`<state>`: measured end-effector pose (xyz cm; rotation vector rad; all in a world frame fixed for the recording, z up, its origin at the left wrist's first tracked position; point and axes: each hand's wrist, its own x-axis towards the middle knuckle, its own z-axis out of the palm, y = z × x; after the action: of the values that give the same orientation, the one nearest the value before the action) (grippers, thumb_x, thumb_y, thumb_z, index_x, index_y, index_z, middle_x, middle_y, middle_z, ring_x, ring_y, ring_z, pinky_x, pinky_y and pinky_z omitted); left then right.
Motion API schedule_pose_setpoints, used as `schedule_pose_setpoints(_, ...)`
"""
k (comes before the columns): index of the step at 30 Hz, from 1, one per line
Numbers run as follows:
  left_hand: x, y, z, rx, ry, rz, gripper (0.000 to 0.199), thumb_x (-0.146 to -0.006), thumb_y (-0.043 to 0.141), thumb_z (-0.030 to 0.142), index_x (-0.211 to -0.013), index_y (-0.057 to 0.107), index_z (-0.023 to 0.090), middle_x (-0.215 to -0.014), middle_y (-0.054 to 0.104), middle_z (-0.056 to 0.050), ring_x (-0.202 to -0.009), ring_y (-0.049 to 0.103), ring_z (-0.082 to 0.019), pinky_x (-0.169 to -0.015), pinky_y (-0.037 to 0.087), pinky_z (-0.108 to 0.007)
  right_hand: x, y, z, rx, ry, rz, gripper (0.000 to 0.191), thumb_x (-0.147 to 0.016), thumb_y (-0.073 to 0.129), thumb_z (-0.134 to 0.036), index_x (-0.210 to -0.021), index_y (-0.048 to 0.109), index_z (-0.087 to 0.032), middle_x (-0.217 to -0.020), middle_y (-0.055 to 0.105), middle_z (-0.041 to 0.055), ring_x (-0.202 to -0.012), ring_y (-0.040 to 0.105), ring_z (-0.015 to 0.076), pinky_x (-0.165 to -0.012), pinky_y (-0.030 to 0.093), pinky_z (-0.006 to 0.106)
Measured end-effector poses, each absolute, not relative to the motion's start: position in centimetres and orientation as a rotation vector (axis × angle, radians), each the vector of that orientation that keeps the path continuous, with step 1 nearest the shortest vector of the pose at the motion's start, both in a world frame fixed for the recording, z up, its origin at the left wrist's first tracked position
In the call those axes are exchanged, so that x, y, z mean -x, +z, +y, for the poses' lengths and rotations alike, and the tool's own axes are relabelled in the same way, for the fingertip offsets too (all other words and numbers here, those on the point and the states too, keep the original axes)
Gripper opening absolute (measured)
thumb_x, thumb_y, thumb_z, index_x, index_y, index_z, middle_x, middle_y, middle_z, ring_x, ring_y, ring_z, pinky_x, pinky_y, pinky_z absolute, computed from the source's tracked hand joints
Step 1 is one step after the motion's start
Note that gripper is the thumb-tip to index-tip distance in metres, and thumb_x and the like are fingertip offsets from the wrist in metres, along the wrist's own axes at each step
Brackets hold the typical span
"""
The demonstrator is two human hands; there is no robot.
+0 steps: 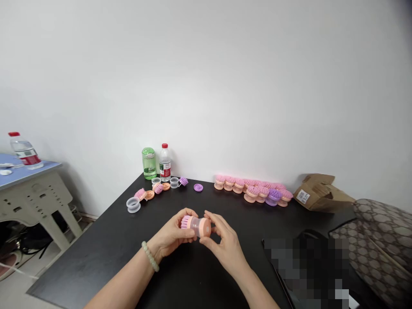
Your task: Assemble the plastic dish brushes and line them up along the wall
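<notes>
Two hands hold one bristled brush (196, 226) above the black table (80, 270). My left hand (170, 235) wraps the clear body (195, 224) behind the pink bristles (185, 222); my right hand (225, 248) has its fingers (210, 219) clamped on the peach cap (206, 228). The long axis lies across my view, bristles pointing left. An even grip at both ends keeps it steady.

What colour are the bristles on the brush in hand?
Pink bristles, clearest in the head view.
</notes>
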<state>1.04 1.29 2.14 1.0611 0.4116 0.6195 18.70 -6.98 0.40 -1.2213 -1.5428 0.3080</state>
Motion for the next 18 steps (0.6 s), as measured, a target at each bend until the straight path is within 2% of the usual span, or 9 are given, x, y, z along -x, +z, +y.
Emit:
schedule_pose_setpoints(3, -1.04, 2.37, 1.16, -1.09, 0.699, 0.399, 0.057, -0.054, 0.094, 0.022, -0.1, 0.059, 0.019, -0.086, 0.062, 0.0, -0.072, 0.058, -0.011, -0.064, 0.044, -0.021, -18.44, 0.37, -6.96, 1.237, 0.273, -1.522, 0.041, -0.081, 0.072, -0.028, -0.122, 0.066, -0.022, -0.109, 0.068, 0.0091, -0.086, 0.071, 0.0216, -0.071, 0.062, 0.031)
schedule_pose_setpoints(6, -1.08, 2.59, 1.08, -1.134, 0.743, 0.423, 0.055, -0.052, 0.094, 0.022, -0.096, 0.06, 0.018, -0.082, 0.061, 0.001, -0.071, 0.056, -0.01, -0.062, 0.042, -0.02, -18.36, 0.43, -7.18, 1.237, 0.252, -1.53, 0.043, -0.082, 0.069, -0.023, -0.125, 0.064, -0.022, -0.109, 0.068, 0.0081, -0.075, 0.071, 0.018, -0.071, 0.062, 0.031)
schedule_pose_setpoints(12, -1.18, 2.66, 1.04, -1.149, 0.699, 0.518, 0.048, -0.063, 0.088, 0.038, -0.094, 0.058, 0.018, -0.071, 0.058, 0.003, -0.055, 0.051, -0.007, -0.051, 0.037, -0.02, -18.72, 0.6, -7.54, 1.233, 0.183, -1.617, 0.05, -0.082, 0.066, -0.016, -0.13, 0.06, -0.026, -0.121, 0.067, 0.0075, -0.08, 0.071, 0.0186, -0.079, 0.061, 0.034)
schedule_pose_setpoints(18, -1.06, 2.57, 1.09, -1.107, 0.733, 0.447, 0.044, -0.07, 0.084, 0.044, -0.092, 0.058, 0.017, -0.069, 0.054, 0.003, -0.055, 0.049, -0.007, -0.051, 0.033, -0.02, -18.87, 1.04, -7.48, 1.218, 0.162, -1.615, 0.045, -0.084, 0.063, -0.016, -0.128, 0.06, -0.026, -0.122, 0.066, 0.0086, -0.086, 0.071, 0.0202, -0.081, 0.061, 0.036)
